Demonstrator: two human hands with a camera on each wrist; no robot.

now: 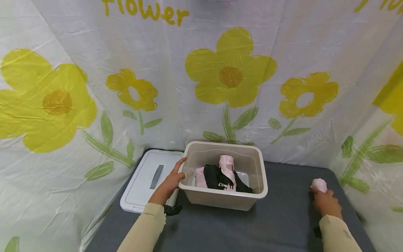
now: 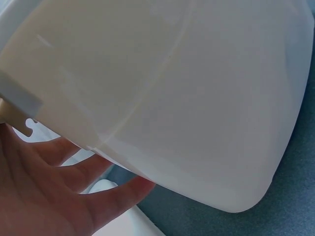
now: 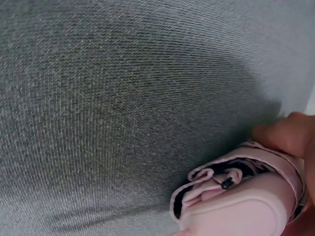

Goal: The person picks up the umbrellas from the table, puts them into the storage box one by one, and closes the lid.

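Step in hand, by judgement: collection of a rolled pink bundle [image 1: 319, 184] from the grey table cover [image 1: 283, 224] for stowing in the beige bin [image 1: 255, 189].

Right hand [image 1: 327, 203]: closed round the near end of the pink bundle, at the far right of the table cover, well apart from the bin. Fingers [image 3: 283, 137] curled over the bundle in the right wrist view; rolled end with dark inner layers exposed toward the camera. Bundle touching the table cover or just above it; cannot tell which.

Left hand [image 1: 170, 183]: flat against the left outer wall of the bin, fingers straight, fingertips at the rim. Nothing gripped. Confirmed in the left wrist view: open palm [image 2: 44, 196] under the curved bin wall [image 2: 187, 98].

Bin contents: pink rolls [image 1: 227, 168] and black items [image 1: 214, 176], piled toward the left and middle. Bare floor visible at the right inside corner.

White lid [image 1: 148, 180]: flat on the table cover, just left of the bin, grey handle recess up.

Next move, by judgement: lift of the bundle clear of the table cover, carry leftward over the right rim, lowering into the free right corner. Bin steadied by the left hand during placement. Firm hold required to prevent unrolling.

Backdrop: white sheet with yellow flowers [image 1: 230, 70] on three sides.
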